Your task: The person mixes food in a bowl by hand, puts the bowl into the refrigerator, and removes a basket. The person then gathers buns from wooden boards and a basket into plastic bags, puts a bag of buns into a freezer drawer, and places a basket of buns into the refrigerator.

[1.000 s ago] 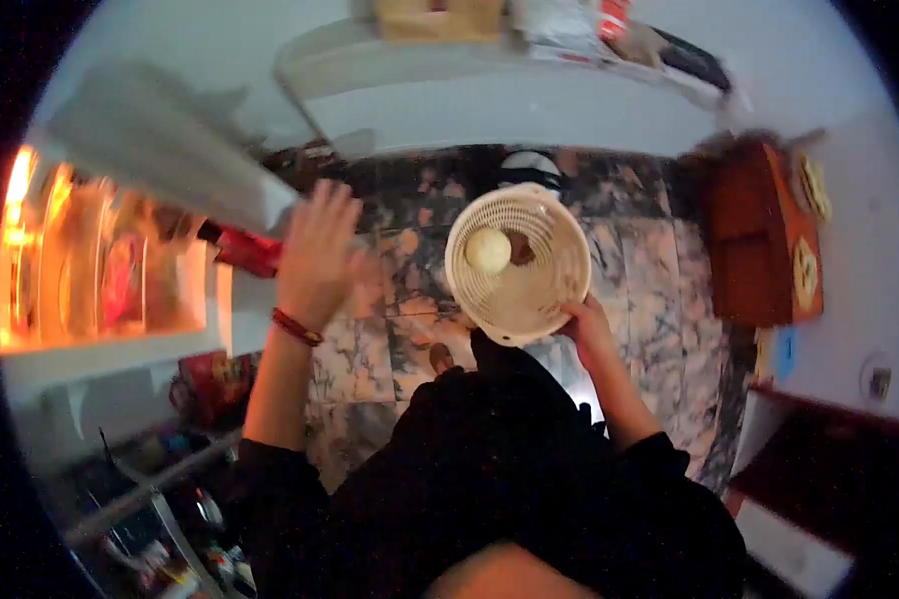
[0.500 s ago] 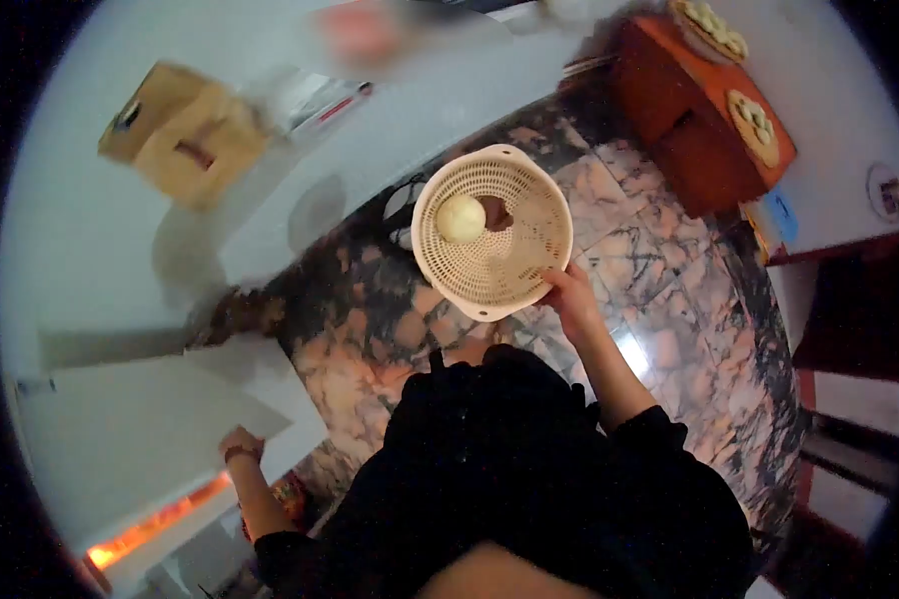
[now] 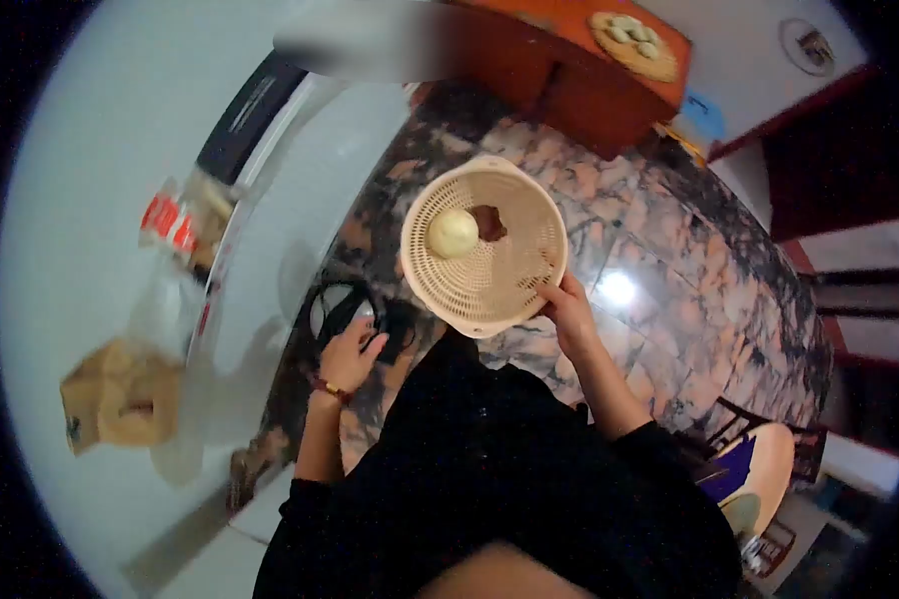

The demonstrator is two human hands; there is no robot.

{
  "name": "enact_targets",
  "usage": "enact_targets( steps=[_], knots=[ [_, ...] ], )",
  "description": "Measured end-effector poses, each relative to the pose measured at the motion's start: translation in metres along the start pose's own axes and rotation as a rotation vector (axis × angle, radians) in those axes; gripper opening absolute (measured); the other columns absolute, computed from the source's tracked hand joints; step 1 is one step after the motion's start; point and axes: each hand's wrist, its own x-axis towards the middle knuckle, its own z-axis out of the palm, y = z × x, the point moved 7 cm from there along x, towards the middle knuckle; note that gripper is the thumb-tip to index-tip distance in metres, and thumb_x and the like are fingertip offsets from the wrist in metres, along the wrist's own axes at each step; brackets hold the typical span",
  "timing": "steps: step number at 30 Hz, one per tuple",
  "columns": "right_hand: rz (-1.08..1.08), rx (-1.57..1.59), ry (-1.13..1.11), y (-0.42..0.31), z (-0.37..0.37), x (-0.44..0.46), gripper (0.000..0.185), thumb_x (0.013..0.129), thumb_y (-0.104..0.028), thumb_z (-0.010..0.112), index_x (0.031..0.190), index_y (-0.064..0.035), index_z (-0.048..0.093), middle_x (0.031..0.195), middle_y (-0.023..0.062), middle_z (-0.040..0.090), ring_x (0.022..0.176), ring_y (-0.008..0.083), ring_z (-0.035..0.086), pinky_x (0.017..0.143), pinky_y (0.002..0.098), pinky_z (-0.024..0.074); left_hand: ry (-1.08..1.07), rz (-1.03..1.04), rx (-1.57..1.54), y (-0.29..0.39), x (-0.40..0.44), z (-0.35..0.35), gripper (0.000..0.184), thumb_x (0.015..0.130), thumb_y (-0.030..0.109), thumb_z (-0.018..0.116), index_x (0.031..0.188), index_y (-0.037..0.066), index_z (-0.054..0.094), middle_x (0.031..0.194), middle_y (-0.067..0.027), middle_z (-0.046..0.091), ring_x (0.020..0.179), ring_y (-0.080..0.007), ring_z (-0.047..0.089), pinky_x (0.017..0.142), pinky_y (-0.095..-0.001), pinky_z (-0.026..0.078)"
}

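A cream plastic colander (image 3: 535,282) is held out in front of me, tilted a little. My right hand (image 3: 571,311) grips its rim at the near right. Inside lie a round pale-yellow vegetable, possibly a peeled onion (image 3: 452,234), and a small reddish-brown piece (image 3: 489,224) whose kind I cannot make out. My left hand (image 3: 352,355), with a bracelet at the wrist, is to the lower left of the colander and apart from it. Its fingers are spread and nothing shows in them. Behind that hand are dark looped shapes like a cable (image 3: 342,297).
A white counter (image 3: 300,190) runs along the left, with a brown paper bag (image 3: 125,396) and a red-and-white package (image 3: 170,224). At the back stands an orange-brown cabinet (image 3: 589,105) bearing a woven tray (image 3: 653,62) of pale round pieces. A round table (image 3: 777,467) is at lower right.
My left hand has come from the white surface at lower left up toward the colander. The view has turned, bringing a round table in at right. My right hand keeps hold of the colander.
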Motion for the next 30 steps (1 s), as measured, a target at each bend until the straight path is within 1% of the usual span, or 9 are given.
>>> enact_targets(
  steps=[6,8,11,21,24,25,27,28,30],
  knots=[
    [-0.027,0.041,0.323,-0.057,-0.064,0.007,0.043,0.089,-0.009,0.053,0.130,-0.0016,0.045,0.110,0.0122,0.061,0.084,0.0221,0.064,0.065,0.0344,0.0554,-0.347,0.183,-0.387,0.130,0.149,0.047,0.045,0.093,0.033,0.059,0.127,0.003,0.050,0.104,-0.0118,0.067,0.092,-0.0196,0.066,0.071,-0.0319,0.052],
    [-0.022,0.088,0.395,-0.062,-0.072,0.013,0.045,0.088,-0.008,0.053,0.132,-0.0012,0.043,0.107,0.0129,0.062,0.082,0.0222,0.065,0.064,0.0341,0.0556,-0.689,-0.054,-0.798,0.162,0.167,0.063,0.048,0.097,0.033,0.054,0.135,0.007,0.042,0.122,-0.0070,0.059,0.097,-0.0172,0.064,0.073,-0.0292,0.053],
    [-0.018,0.181,0.447,-0.063,-0.089,0.032,0.046,0.087,-0.007,0.053,0.131,-0.0018,0.044,0.105,0.0129,0.062,0.081,0.0218,0.065,0.063,0.0337,0.0553,-0.838,-0.155,-0.959,0.197,0.202,0.083,0.052,0.097,0.033,0.054,0.139,0.009,0.035,0.128,-0.0083,0.054,0.099,-0.0198,0.064,0.071,-0.0322,0.057],
    [0.045,0.031,0.265,-0.150,-0.158,0.173,0.050,0.087,-0.014,0.059,0.134,-0.0047,0.046,0.106,0.0087,0.064,0.082,0.0170,0.065,0.064,0.0307,0.0542,-0.847,-0.324,-0.879,0.262,0.336,0.125,0.041,0.094,0.019,0.054,0.130,0.002,0.045,0.116,-0.0127,0.061,0.096,-0.0228,0.066,0.070,-0.0381,0.060],
    [-0.004,-0.204,0.082,-0.214,-0.169,0.222,0.055,0.091,-0.034,0.060,0.136,-0.0072,0.044,0.105,0.0084,0.065,0.083,0.0173,0.064,0.065,0.0326,0.0550,-0.690,-0.316,-1.029,0.307,0.382,0.106,0.039,0.093,0.015,0.053,0.129,0.001,0.046,0.118,-0.0137,0.060,0.101,-0.0254,0.065,0.079,-0.0421,0.059],
    [0.003,-0.199,0.070,-0.233,-0.176,0.234,0.055,0.091,-0.034,0.060,0.136,-0.0072,0.044,0.105,0.0084,0.065,0.083,0.0173,0.064,0.065,0.0326,0.0550,-0.679,-0.327,-1.027,0.310,0.397,0.106,0.039,0.093,0.015,0.053,0.129,0.001,0.046,0.118,-0.0137,0.060,0.101,-0.0254,0.065,0.079,-0.0421,0.059],
    [0.100,-0.683,-0.084,-0.273,-0.185,0.265,0.055,0.092,-0.037,0.059,0.136,-0.0083,0.044,0.107,0.0091,0.065,0.086,0.0173,0.064,0.066,0.0329,0.0555,-0.654,-0.386,-1.044,0.308,0.427,0.109,0.043,0.091,0.010,0.052,0.132,0.002,0.044,0.122,-0.0130,0.059,0.107,-0.0268,0.062,0.086,-0.0443,0.055],
    [0.002,-0.757,-0.138,-0.302,-0.181,0.272,0.053,0.093,-0.036,0.058,0.136,-0.0090,0.044,0.108,0.0108,0.065,0.088,0.0183,0.065,0.066,0.0336,0.0560,-0.638,-0.370,-1.077,0.318,0.431,0.101,0.043,0.091,0.012,0.052,0.131,0.001,0.044,0.122,-0.0132,0.059,0.107,-0.0261,0.062,0.088,-0.0441,0.054],
    [-0.049,-0.474,-0.150,-0.354,-0.178,0.288,0.050,0.094,-0.036,0.057,0.134,-0.0085,0.046,0.107,0.0109,0.066,0.089,0.0185,0.066,0.066,0.0339,0.0559,-0.644,-0.384,-1.106,0.318,0.463,0.099,0.042,0.092,0.013,0.049,0.131,0.000,0.044,0.122,-0.0135,0.059,0.107,-0.0270,0.062,0.089,-0.0437,0.054]
  ],
)
